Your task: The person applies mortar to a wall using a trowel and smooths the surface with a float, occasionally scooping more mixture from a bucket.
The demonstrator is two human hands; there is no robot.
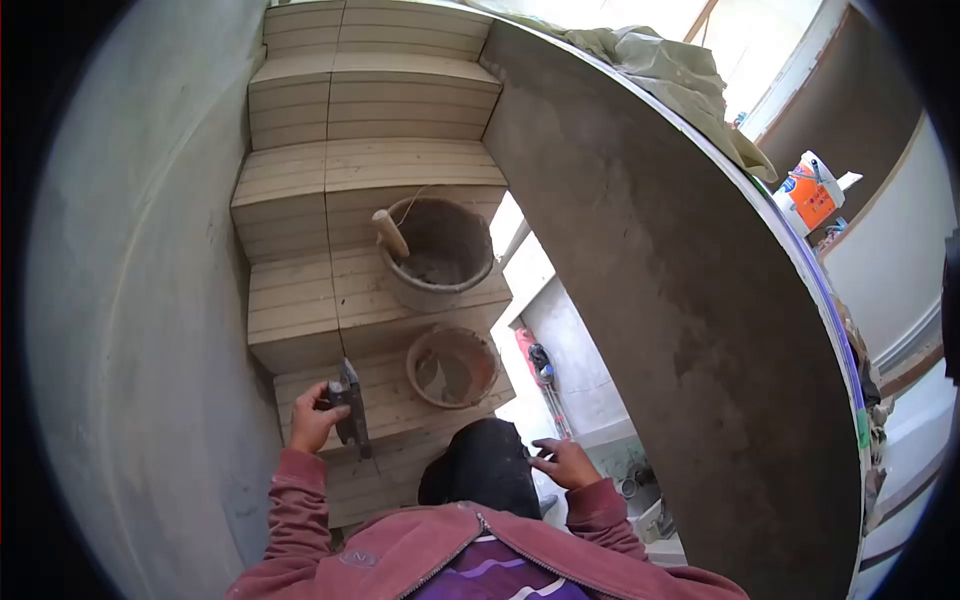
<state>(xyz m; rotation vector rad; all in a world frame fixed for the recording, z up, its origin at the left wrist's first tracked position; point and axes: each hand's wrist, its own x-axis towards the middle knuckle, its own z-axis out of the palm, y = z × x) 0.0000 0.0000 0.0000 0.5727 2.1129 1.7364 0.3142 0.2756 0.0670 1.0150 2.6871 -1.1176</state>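
Note:
My left hand (315,420) grips a dark trowel-like tool (350,412) over the lower steps, its narrow pointed end towards the stairs ahead. The full shape of the tool cannot be made out. My right hand (566,464) is beside my black-clad knee (482,465), fingers apart and nothing visible in it. On the step in front stands a small round bucket (487,368) with grey material inside. A larger bucket (437,297) sits one step higher; a wooden handle (390,233) leans over its left rim, and grey residue lies within.
Grooved beige stairs (410,105) climb ahead between a grey wall (150,300) and a dark plastered side wall (650,270). A gap beside the steps shows a red-and-black long tool (540,365) below. An orange-and-white bucket (810,195) and crumpled sheeting (660,70) lie beyond the wall.

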